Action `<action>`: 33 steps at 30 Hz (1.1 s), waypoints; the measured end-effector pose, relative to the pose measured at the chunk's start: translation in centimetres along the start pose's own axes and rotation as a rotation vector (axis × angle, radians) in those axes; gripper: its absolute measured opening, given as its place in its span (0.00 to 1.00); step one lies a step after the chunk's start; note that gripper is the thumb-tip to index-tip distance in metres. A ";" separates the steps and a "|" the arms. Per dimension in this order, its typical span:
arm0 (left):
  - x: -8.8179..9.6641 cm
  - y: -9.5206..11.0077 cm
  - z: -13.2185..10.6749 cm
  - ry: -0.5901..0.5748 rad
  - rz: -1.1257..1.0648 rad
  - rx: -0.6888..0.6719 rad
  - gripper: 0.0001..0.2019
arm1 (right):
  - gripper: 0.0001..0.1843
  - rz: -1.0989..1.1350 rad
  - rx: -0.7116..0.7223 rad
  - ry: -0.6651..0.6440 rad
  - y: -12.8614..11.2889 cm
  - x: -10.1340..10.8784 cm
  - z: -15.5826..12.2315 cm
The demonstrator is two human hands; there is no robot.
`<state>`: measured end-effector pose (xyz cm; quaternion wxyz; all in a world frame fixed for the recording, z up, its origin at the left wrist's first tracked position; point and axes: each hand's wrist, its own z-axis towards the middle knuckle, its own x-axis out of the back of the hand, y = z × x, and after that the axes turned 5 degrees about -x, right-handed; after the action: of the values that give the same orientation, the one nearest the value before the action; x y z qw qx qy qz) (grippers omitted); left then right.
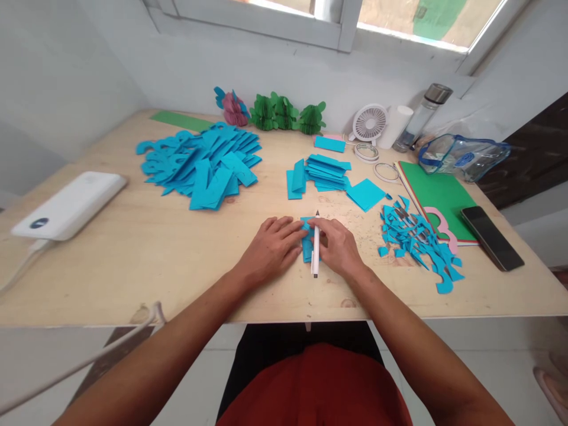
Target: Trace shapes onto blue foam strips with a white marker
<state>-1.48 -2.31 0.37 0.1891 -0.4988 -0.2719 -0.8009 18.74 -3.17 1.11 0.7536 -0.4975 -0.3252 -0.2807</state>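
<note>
Red shirt (313, 390) nearest, below the counter (177, 260) edge; left to right on top: white power bank (71, 204), big pile of blue cutouts (199, 160), left hand (277, 245) laid down, fingers fairly straight, tips at the left edge of the folded blue paper (306, 251). That paper sits on the counter between both hands; right hand (341, 245) touches it too, fingers holding a white pen (316, 254), tip pointing away from the body. Further right: blue scraps (412, 234), green paper (439, 195), black phone (492, 236) overlapping its near right corner.

The table (177, 254), probably plywood, bears blue paper (307, 249) and scraps (419, 244).
</note>
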 end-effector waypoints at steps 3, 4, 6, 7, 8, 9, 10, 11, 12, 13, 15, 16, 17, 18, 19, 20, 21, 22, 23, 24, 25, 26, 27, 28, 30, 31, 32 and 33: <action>0.0 -0.1 0.0 -0.009 -0.004 0.004 0.20 | 0.24 -0.012 -0.015 -0.006 0.0 0.0 0.0; 0.0 -0.1 0.0 -0.010 -0.005 0.008 0.20 | 0.24 -0.014 -0.019 -0.010 0.0 0.1 0.0; 0.1 -0.1 0.0 -0.015 -0.009 0.011 0.20 | 0.24 -0.011 -0.017 -0.021 0.0 0.1 0.1; 0.1 -0.1 0.0 -0.018 -0.012 0.011 0.20 | 0.24 -0.006 -0.015 -0.026 0.0 0.1 0.1; 0.1 -0.1 0.0 -0.020 -0.016 0.011 0.20 | 0.24 0.000 -0.015 -0.028 0.1 0.1 0.1; 0.1 -0.1 0.1 -0.022 -0.021 0.010 0.20 | 0.23 0.004 -0.016 -0.029 0.1 0.1 0.1; 0.1 -0.1 0.1 -0.022 -0.026 0.009 0.20 | 0.23 0.007 -0.017 -0.029 0.0 0.1 0.1; 0.1 -0.1 0.1 -0.023 -0.031 0.006 0.20 | 0.23 0.009 -0.018 -0.029 0.0 0.2 0.1; 0.1 -0.1 0.1 -0.024 -0.035 0.004 0.20 | 0.23 0.010 -0.021 -0.029 0.0 0.2 0.1; 0.1 -0.1 0.1 -0.024 -0.037 0.002 0.20 | 0.23 0.010 -0.023 -0.030 0.0 0.2 0.1; 0.2 -0.1 0.1 -0.030 -0.038 0.003 0.21 | 0.23 0.014 -0.024 -0.027 -0.1 0.3 0.1; 0.2 0.0 0.1 -0.034 -0.037 0.006 0.21 | 0.23 0.016 -0.026 -0.024 -0.2 0.3 0.1; 0.2 0.0 0.1 -0.037 -0.036 0.010 0.20 | 0.22 0.018 -0.028 -0.019 -0.2 0.3 0.1; 0.2 0.0 0.1 -0.038 -0.035 0.015 0.20 | 0.22 0.021 -0.027 -0.015 -0.2 0.3 0.1; 0.2 0.0 0.1 -0.038 -0.034 0.018 0.20 | 0.22 0.024 -0.023 -0.013 -0.3 0.3 0.1; 0.2 0.1 0.1 -0.036 -0.034 0.020 0.20 | 0.23 0.026 -0.018 -0.011 -0.3 0.4 0.1; 0.2 0.1 0.1 -0.033 -0.033 0.022 0.20 | 0.23 0.028 -0.013 -0.010 -0.3 0.4 0.0; 0.2 0.1 0.1 -0.031 -0.032 0.023 0.20 | 0.23 0.029 -0.009 -0.010 -0.3 0.4 0.0; 0.2 0.1 0.1 -0.029 -0.030 0.022 0.20 | 0.23 0.029 -0.006 -0.011 -0.3 0.4 0.0; 0.2 0.0 0.1 -0.029 -0.028 0.020 0.20 | 0.23 0.028 -0.005 -0.011 -0.4 0.4 0.0; 0.2 0.0 0.1 -0.029 -0.026 0.019 0.20 | 0.22 0.027 -0.005 -0.009 -0.4 0.4 0.0; 0.1 0.0 0.1 -0.028 -0.023 0.017 0.21 | 0.22 0.025 -0.006 -0.006 -0.4 0.4 0.0; 0.1 0.0 0.1 -0.029 -0.021 0.015 0.21 | 0.22 0.022 -0.007 -0.004 -0.4 0.4 0.0; 0.2 0.0 0.1 -0.030 -0.019 0.014 0.21 | 0.22 0.018 -0.010 -0.003 -0.4 0.4 0.0; 0.2 0.0 0.1 -0.032 -0.017 0.017 0.21 | 0.22 0.009 -0.018 -0.007 -0.3 0.4 0.0; 0.2 0.1 0.1 -0.033 -0.017 0.019 0.21 | 0.22 0.005 -0.020 -0.013 -0.3 0.4 0.0; 0.2 0.1 0.1 -0.035 -0.017 0.021 0.21 | 0.22 0.005 -0.018 -0.018 -0.2 0.4 0.0; 0.2 0.1 0.1 -0.037 -0.018 0.022 0.21 | 0.21 0.006 -0.016 -0.017 -0.2 0.3 0.0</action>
<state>-1.45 -2.32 0.64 0.1826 -0.5090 -0.2888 -0.7901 18.77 -3.24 1.52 0.7477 -0.5067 -0.3282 -0.2767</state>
